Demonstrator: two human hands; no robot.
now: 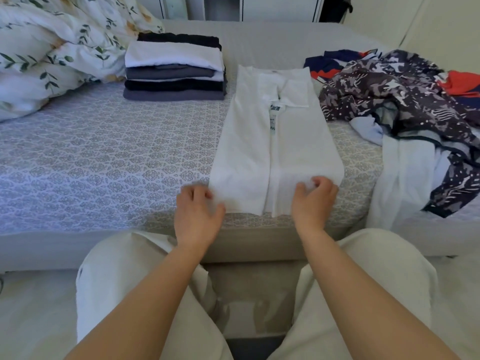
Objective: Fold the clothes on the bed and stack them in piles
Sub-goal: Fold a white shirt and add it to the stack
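A white shirt lies lengthwise on the bed, its two sides folded in to a narrow strip, a label showing near the collar. My left hand pinches the near left corner of its hem. My right hand grips the near right corner with curled fingers. A neat stack of folded clothes, white, grey and black, stands at the back left of the shirt. A second dark folded pile sits just behind it.
A heap of unfolded clothes, dark patterned, red, navy and white, lies on the right and hangs over the bed's edge. A leaf-print duvet is bunched at the back left. My knees in pale trousers are below the bed's edge.
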